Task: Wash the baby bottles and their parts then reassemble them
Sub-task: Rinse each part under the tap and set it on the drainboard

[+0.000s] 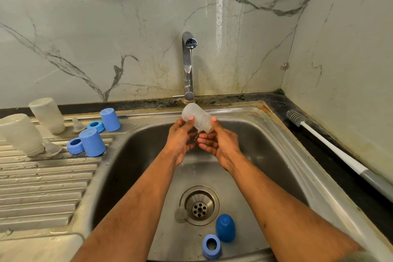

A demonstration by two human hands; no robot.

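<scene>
Over the steel sink [244, 125], both hands hold a clear baby bottle [198, 116] tilted under the tap [188, 66], mouth down to the right, water dripping from it. My left hand [180, 136] grips its base end with the thumb on top. My right hand [217, 140] holds the neck end, fingers cupped below. In the basin lie a dark blue cap [225, 227], a blue collar ring [211, 245] and a clear teat [181, 214] beside the drain [199, 205].
On the ribbed drainboard [42, 187] at the left stand two upturned clear bottles [47, 115] [22, 134], two blue caps [110, 119] [92, 142], two blue rings [96, 126] [74, 145] and two teats [77, 125] [52, 148]. A white bottle brush [323, 142] lies on the dark counter at right.
</scene>
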